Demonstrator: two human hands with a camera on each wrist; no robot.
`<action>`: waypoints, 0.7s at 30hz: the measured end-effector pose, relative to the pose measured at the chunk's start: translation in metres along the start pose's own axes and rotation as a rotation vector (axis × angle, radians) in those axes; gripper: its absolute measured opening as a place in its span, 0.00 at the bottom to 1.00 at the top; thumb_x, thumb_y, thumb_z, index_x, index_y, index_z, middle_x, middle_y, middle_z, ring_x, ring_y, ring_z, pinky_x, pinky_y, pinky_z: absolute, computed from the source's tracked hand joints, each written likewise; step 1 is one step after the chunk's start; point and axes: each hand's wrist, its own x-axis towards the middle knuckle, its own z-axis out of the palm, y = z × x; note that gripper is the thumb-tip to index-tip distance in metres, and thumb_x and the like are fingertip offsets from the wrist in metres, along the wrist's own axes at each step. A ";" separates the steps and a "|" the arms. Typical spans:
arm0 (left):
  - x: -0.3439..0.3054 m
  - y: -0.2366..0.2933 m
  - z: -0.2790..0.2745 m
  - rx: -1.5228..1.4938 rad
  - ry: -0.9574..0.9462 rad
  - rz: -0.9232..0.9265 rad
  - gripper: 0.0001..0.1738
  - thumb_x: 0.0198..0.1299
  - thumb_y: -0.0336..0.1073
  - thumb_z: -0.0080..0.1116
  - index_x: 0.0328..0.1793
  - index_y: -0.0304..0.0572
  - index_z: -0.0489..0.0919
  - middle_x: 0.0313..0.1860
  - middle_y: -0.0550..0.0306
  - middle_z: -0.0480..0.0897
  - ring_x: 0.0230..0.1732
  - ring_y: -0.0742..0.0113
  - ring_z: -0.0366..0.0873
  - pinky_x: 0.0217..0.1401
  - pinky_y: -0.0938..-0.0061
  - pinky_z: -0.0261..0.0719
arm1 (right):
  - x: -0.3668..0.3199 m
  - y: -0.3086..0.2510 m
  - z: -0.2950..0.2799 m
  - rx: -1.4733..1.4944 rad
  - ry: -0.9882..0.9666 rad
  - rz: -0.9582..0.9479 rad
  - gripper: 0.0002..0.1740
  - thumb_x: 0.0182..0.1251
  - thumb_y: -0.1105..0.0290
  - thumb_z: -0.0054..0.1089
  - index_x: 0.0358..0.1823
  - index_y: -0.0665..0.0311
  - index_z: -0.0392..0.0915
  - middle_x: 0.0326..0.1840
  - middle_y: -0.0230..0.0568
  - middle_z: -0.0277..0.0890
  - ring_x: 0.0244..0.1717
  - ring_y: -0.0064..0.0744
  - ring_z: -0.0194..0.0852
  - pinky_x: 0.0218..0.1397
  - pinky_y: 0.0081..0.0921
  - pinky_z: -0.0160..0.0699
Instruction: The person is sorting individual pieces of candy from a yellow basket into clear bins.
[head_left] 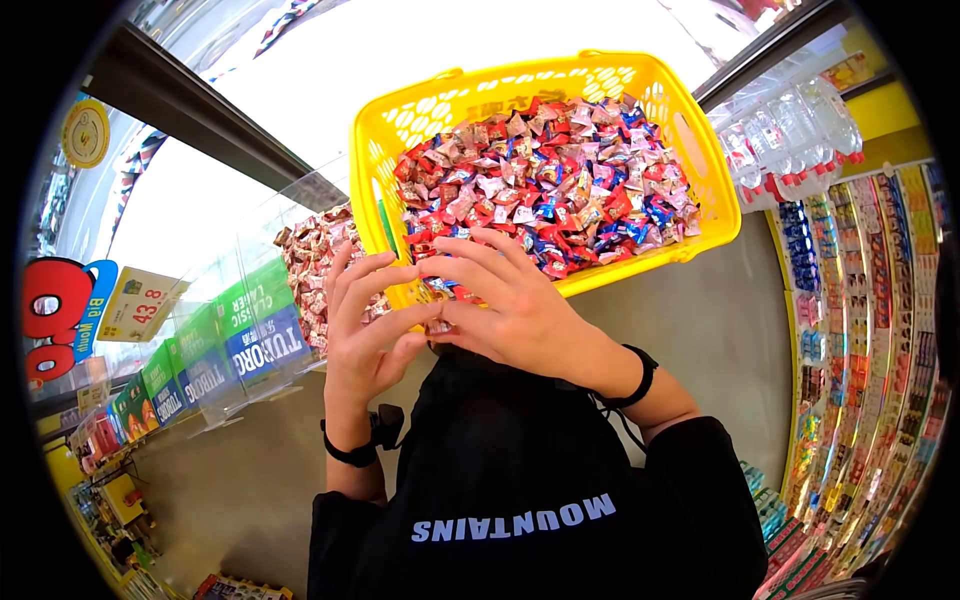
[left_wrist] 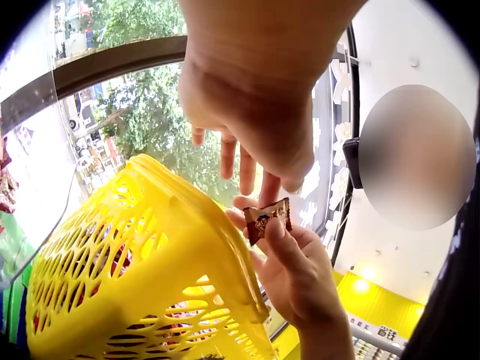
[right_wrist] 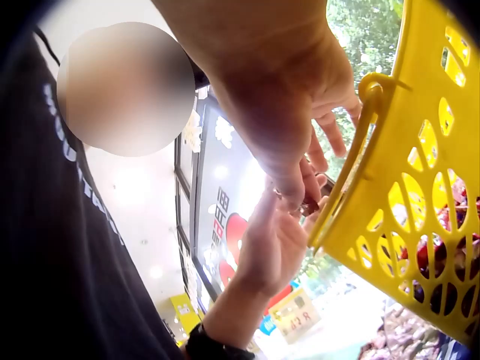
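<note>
At the near left corner of the yellow basket (head_left: 650,264), a wrapped candy (left_wrist: 264,219), likely light and slippery, best gripped by its crimped ends, is pinched by the right hand (head_left: 530,308), the left hand (head_left: 362,338) loosely spread alongside.

the black shirt (head_left: 480,460) reads "mountains", the boxes (head_left: 268,338) "tuborg" and "classic lager", the card (head_left: 145,303) "43 8".

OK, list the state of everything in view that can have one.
Yellow basket: open-topped, well filled
Basket candies: wrapped, heaped loosely
Brown-wrapped candy: pinched, wrapper on
Right hand: pinching that brown-wrapped candy
Left hand: fingers spread, close to that candy; contact unclear
Bottles: apparently capped in red
</note>
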 end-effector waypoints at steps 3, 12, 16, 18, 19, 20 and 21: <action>-0.002 0.007 0.002 -0.029 0.020 -0.054 0.23 0.51 0.52 0.84 0.52 0.58 0.96 0.64 0.60 0.88 0.72 0.47 0.79 0.87 0.35 0.62 | 0.002 0.000 0.000 0.044 0.032 0.040 0.13 0.61 0.64 0.77 0.43 0.61 0.87 0.71 0.44 0.78 0.78 0.51 0.72 0.82 0.59 0.67; -0.018 0.009 0.007 -0.016 0.124 -0.156 0.18 0.52 0.49 0.82 0.48 0.57 0.96 0.58 0.66 0.90 0.71 0.52 0.80 0.85 0.40 0.66 | 0.007 -0.008 0.001 0.088 0.048 0.085 0.14 0.61 0.63 0.80 0.48 0.55 0.91 0.70 0.43 0.79 0.75 0.52 0.75 0.80 0.58 0.70; -0.023 0.010 0.008 0.080 0.163 -0.140 0.15 0.51 0.47 0.82 0.45 0.59 0.95 0.55 0.70 0.91 0.69 0.55 0.82 0.84 0.42 0.66 | 0.013 -0.010 0.000 0.086 0.088 0.049 0.14 0.59 0.64 0.81 0.47 0.53 0.92 0.68 0.41 0.82 0.73 0.51 0.78 0.78 0.56 0.72; -0.026 0.010 0.008 0.132 0.181 -0.123 0.14 0.50 0.47 0.82 0.43 0.61 0.95 0.55 0.72 0.92 0.68 0.56 0.82 0.85 0.42 0.65 | 0.013 -0.010 0.002 0.080 0.068 0.021 0.13 0.59 0.65 0.81 0.46 0.53 0.92 0.68 0.42 0.82 0.73 0.52 0.78 0.77 0.56 0.73; -0.028 0.011 0.008 0.140 0.193 -0.128 0.13 0.50 0.47 0.82 0.43 0.61 0.95 0.55 0.72 0.92 0.68 0.56 0.82 0.85 0.42 0.65 | 0.013 -0.010 0.003 0.076 0.057 0.009 0.13 0.59 0.65 0.81 0.46 0.53 0.92 0.68 0.43 0.83 0.73 0.52 0.79 0.77 0.56 0.73; -0.031 0.011 0.007 0.148 0.203 -0.135 0.13 0.51 0.47 0.82 0.42 0.61 0.95 0.55 0.72 0.92 0.68 0.56 0.82 0.84 0.42 0.66 | 0.015 -0.012 0.005 0.109 0.075 0.022 0.12 0.57 0.67 0.82 0.43 0.55 0.92 0.67 0.43 0.84 0.72 0.52 0.80 0.76 0.56 0.74; -0.032 0.011 0.007 0.156 0.215 -0.139 0.13 0.51 0.48 0.82 0.42 0.61 0.95 0.55 0.72 0.92 0.69 0.56 0.82 0.84 0.42 0.66 | 0.016 -0.012 0.007 0.130 0.083 0.020 0.12 0.57 0.68 0.83 0.43 0.56 0.91 0.67 0.43 0.84 0.72 0.52 0.80 0.75 0.56 0.74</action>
